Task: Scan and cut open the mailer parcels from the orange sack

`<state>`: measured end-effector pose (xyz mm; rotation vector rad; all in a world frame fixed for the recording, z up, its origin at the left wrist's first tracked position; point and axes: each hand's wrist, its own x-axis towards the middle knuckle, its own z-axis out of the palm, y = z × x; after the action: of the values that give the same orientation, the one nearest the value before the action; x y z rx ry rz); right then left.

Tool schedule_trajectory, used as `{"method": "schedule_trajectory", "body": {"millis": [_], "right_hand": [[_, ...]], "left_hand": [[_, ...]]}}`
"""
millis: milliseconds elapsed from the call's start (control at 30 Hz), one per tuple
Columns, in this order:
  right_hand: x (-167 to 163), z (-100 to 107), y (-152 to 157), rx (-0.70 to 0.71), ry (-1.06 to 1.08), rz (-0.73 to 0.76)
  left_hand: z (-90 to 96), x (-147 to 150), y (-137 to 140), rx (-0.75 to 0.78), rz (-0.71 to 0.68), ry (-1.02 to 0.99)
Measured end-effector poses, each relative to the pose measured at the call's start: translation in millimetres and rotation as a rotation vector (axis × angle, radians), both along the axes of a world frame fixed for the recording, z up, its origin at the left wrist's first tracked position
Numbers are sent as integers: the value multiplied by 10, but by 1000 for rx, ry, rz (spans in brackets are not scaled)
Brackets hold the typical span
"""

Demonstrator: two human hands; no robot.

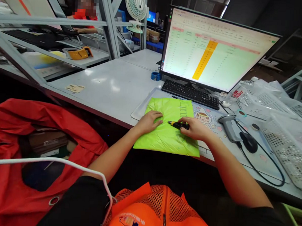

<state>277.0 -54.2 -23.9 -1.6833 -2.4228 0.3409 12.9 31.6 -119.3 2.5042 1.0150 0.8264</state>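
A bright lime-green plastic mailer bag [164, 142] lies on the desk mat and reaches over the front edge of the desk. My left hand [150, 121] rests on its left part, fingers stretched out over the plastic. In my right hand [194, 127] is a black and yellow utility knife [178, 125], held low over the bag's middle with its tip pointing left. I cannot make out whether its blade is out. Dark printed letters show near the bag's upper right.
Behind the bag stand a keyboard [189, 93] and a monitor [215, 49]. To the right are a barcode scanner [228, 125], a mouse [248, 142] with cables, and white plastic baskets [288, 143]. A red sack [89, 136] holding items stands at lower left. Another person [86, 18] sits beyond the frame.
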Motion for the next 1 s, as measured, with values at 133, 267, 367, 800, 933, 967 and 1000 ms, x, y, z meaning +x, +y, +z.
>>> {"method": "schedule_trajectory", "body": {"millis": [133, 267, 367, 800, 933, 967, 1000], "right_hand": [[88, 89, 100, -46, -71, -18], [-2, 268, 216, -98, -140, -7], [-154, 303, 281, -135, -151, 54], [862, 432, 88, 39, -333, -353], [1501, 175, -306, 103, -339, -632], [1564, 57, -407, 117, -321, -647], [1590, -69, -494, 131, -313, -655]], "left_hand": [[9, 53, 7, 2, 30, 68], [62, 153, 1, 26, 43, 105], [83, 161, -2, 41, 40, 80], [45, 70, -82, 62, 11, -13], [141, 49, -20, 12, 2, 26], [196, 46, 12, -6, -14, 51], [261, 51, 47, -23, -29, 81]]}}
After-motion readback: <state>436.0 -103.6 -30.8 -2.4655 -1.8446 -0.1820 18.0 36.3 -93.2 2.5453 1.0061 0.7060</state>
